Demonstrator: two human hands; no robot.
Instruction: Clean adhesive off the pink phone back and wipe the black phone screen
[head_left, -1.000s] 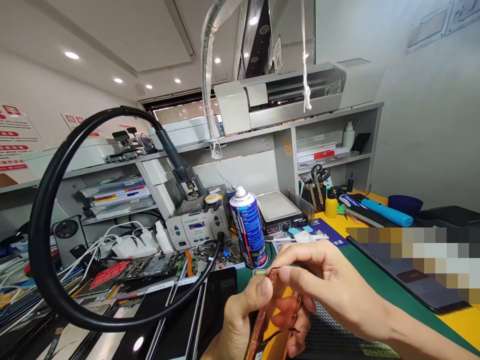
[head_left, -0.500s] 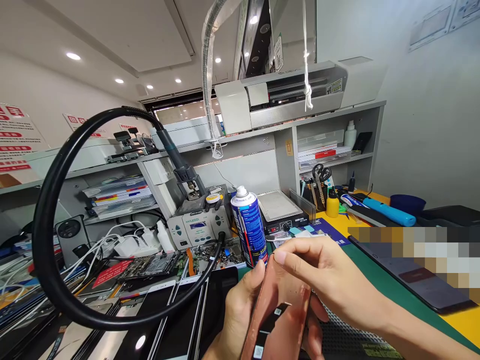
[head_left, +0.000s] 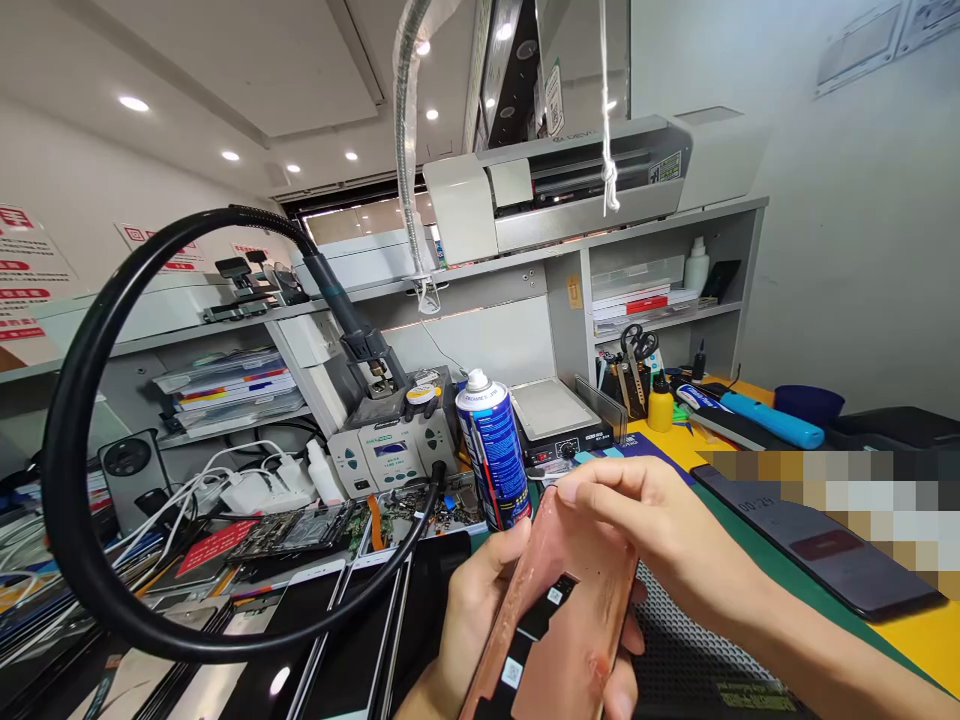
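Note:
A phone screen [head_left: 581, 635] lies tilted in my left hand [head_left: 484, 600], its copper-coloured back facing me. Black strips with small white code labels run along that back. My left thumb presses the left edge, while fingers wrap around from beneath to the right edge. At the top corner, my right hand [head_left: 645, 515] has thumb and fingers pinched on the rim; whether a small scrap sits between them is hidden. Just behind the screen stands a blue spray can [head_left: 495, 455] with a white nozzle.
Several dark phone screens [head_left: 300, 630] lie at left under a looping black hose [head_left: 56, 430] from the rework station [head_left: 390, 440]. A flat heating plate [head_left: 551, 410] stands behind the can. A black perforated mat [head_left: 690, 650] and a phone [head_left: 810, 545] showing digits are at right.
The screen has turned slightly so more of its copper back shows. Both hands stay on it. The view has shifted a little, and digits now show on the phone at right.

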